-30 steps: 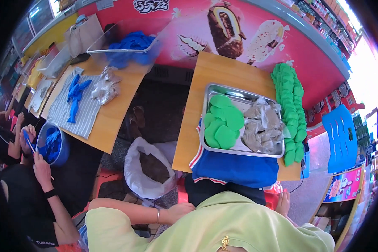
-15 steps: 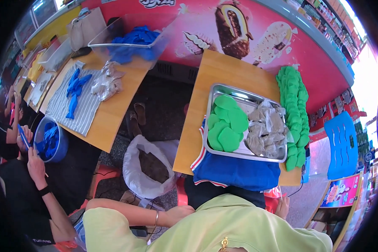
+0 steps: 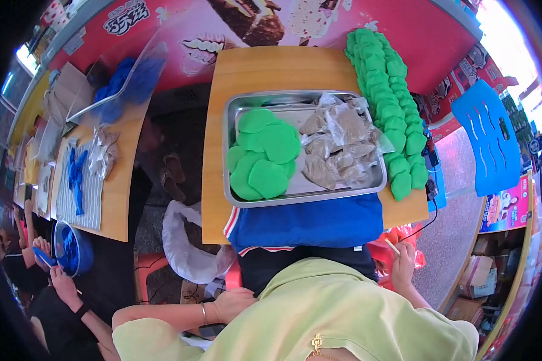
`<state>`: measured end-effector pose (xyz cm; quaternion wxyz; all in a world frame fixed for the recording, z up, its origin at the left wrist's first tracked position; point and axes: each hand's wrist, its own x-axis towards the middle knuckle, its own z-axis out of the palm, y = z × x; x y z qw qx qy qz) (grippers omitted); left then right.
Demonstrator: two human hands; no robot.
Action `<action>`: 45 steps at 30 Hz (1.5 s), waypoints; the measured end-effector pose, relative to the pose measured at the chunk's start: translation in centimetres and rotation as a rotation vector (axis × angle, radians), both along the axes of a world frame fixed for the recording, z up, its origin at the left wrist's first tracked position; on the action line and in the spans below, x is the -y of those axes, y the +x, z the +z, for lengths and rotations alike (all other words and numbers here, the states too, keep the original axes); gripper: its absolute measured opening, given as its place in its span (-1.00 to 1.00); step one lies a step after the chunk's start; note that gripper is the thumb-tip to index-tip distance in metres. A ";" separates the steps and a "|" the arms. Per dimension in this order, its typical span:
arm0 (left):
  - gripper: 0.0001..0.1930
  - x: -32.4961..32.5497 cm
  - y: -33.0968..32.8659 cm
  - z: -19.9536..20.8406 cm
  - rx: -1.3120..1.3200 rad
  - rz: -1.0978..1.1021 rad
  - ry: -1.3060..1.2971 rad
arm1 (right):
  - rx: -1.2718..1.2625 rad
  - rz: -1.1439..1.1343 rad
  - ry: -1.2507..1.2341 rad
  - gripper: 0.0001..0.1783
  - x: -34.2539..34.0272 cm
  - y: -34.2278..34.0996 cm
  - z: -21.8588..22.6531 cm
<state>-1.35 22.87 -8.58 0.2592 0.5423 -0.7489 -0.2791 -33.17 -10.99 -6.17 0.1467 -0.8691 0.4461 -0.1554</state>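
Note:
My right hand [image 3: 403, 266] is closed around a thin pale stick [image 3: 392, 246], just right of my lap and beside a red plastic bag [image 3: 417, 255]. My left hand [image 3: 233, 305] rests at my waist, its fingers partly hidden against my body. On the table ahead, a metal tray [image 3: 304, 199] holds flat green discs [image 3: 265, 153] piled on the left and several small clear bags of brown material [image 3: 343, 141] on the right. A folded blue cloth with a striped edge [image 3: 310, 222] lies over my lap under the tray's near edge.
Long rows of overlapping green pieces [image 3: 391, 108] line the table's [image 3: 247, 66] right edge. A white bag-lined bin [image 3: 186, 259] stands at the left. A blue chair [image 3: 486, 138] is at the right. A co-worker's hands [image 3: 57, 271] work over a blue tub [image 3: 81, 256] at far left.
The view has turned, so the tray and table sit further left and higher. My right hand has come up into fuller view with the stick. My left hand stays at my waist.

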 end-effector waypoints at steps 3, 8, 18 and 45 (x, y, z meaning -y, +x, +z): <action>-0.69 0.5 -0.2 1.1 0.057 -0.006 0.002 | 0.080 0.045 0.036 -0.85 0.1 0.1 0.3; -0.73 0.7 -0.4 1.5 0.153 -0.041 -0.004 | 0.215 0.253 -0.003 -0.85 2.3 1.9 2.3; -0.76 0.3 -1.1 1.6 0.185 -0.012 0.021 | 0.123 0.488 -0.026 -0.60 7.7 19.1 8.4; -0.74 18.8 -2.0 7.6 -1.026 0.786 -0.324 | -0.023 0.765 -0.079 -0.75 6.6 27.4 4.5</action>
